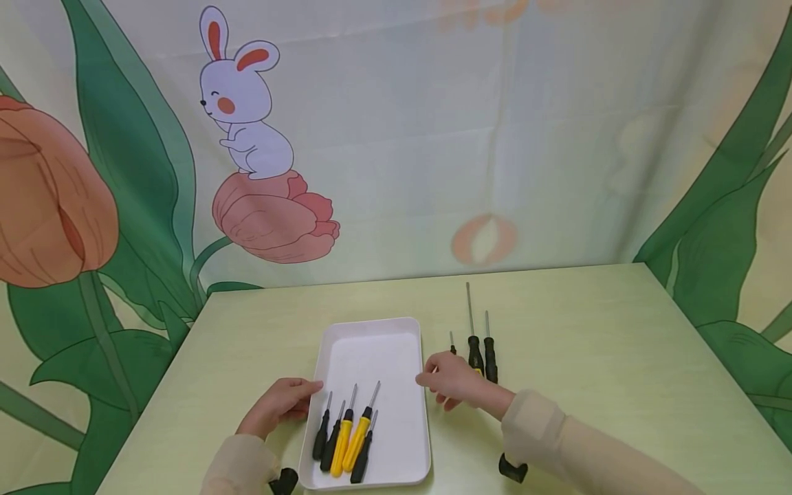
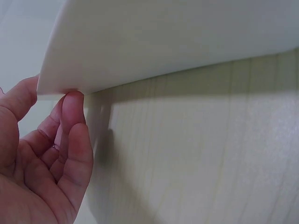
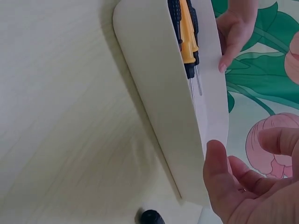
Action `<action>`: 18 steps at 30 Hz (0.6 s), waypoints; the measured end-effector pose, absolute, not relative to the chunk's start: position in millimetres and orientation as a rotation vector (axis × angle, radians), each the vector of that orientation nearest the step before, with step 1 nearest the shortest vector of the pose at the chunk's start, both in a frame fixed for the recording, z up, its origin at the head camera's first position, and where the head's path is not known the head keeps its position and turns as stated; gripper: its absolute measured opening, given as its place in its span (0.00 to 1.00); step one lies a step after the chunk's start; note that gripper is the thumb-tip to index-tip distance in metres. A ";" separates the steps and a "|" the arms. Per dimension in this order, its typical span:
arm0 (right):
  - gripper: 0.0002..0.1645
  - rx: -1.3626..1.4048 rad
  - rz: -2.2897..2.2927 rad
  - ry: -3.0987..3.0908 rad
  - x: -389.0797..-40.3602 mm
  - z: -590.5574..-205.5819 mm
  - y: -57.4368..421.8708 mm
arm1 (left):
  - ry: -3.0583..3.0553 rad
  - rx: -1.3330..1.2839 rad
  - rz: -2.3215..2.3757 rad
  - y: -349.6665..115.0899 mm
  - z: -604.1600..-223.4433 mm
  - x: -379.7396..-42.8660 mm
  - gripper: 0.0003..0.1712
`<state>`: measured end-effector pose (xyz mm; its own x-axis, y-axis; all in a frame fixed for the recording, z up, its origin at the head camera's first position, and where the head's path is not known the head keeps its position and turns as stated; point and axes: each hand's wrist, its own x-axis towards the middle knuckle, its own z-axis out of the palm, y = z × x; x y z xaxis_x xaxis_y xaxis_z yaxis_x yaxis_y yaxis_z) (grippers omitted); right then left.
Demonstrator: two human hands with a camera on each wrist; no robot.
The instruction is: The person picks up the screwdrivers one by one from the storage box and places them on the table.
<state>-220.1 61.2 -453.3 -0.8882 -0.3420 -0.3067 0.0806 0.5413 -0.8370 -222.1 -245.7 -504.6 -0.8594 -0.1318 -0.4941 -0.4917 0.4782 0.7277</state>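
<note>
A white tray point(image 1: 396, 426) lies on the table, with several screwdrivers in its near left part. Yellow-handled screwdrivers point(image 1: 343, 443) sit among black-handled ones point(image 1: 321, 436), tips pointing away from me. At the tray's left rim my left hand point(image 1: 281, 404) pinches the edge, thumb above and a fingertip beneath, as the left wrist view point(image 2: 51, 163) shows. My right hand point(image 1: 454, 379) is at the right rim. In the right wrist view its thumb and fingers point(image 3: 216, 161) are spread apart beside the tray wall; contact is hard to tell.
Right of the tray lie a long screwdriver point(image 1: 474, 350), a black-handled screwdriver point(image 1: 490, 357) and a small screwdriver point(image 1: 452, 347), partly hidden by my right hand. The pale table point(image 1: 594, 357) ends at a printed curtain point(image 1: 396, 172) behind.
</note>
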 end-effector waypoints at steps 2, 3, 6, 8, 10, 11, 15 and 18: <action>0.10 -0.237 -1.294 2.357 -218.9 -454.4 57.8 | 2.358 -0.521 1.342 -245.5 -504.4 -222.1 0.20; 0.10 -0.251 -1.283 2.366 -218.0 -454.8 56.0 | 2.358 -0.519 1.343 -245.4 -504.3 -222.1 0.20; 0.10 -0.278 -1.250 2.386 -215.9 -456.4 50.0 | 2.360 -0.516 1.345 -245.6 -504.9 -222.5 0.19; 0.10 -0.291 -1.226 2.395 -214.0 -457.0 45.7 | 2.359 -0.513 1.348 -245.7 -505.3 -222.7 0.19; 0.09 -0.299 -1.206 2.399 -212.2 -457.2 41.3 | 2.357 -0.514 1.355 -245.8 -505.7 -222.7 0.19; 0.09 -0.302 -1.194 2.404 -211.4 -457.3 39.1 | 2.355 -0.514 1.359 -245.9 -505.9 -222.8 0.18; 0.09 -0.315 -1.165 2.416 -207.3 -457.0 32.0 | 2.350 -0.512 1.360 -246.1 -505.8 -222.7 0.19; 0.09 -0.320 -1.163 2.413 -205.6 -458.1 28.1 | 2.350 -0.512 1.356 -246.1 -505.2 -222.4 0.19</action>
<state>-205.6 28.1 -458.1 -0.8764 -0.3871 -0.2865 -0.0170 0.6193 -0.7850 -222.4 -246.1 -505.2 -0.8623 -0.1219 -0.4915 -0.4865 0.4686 0.7374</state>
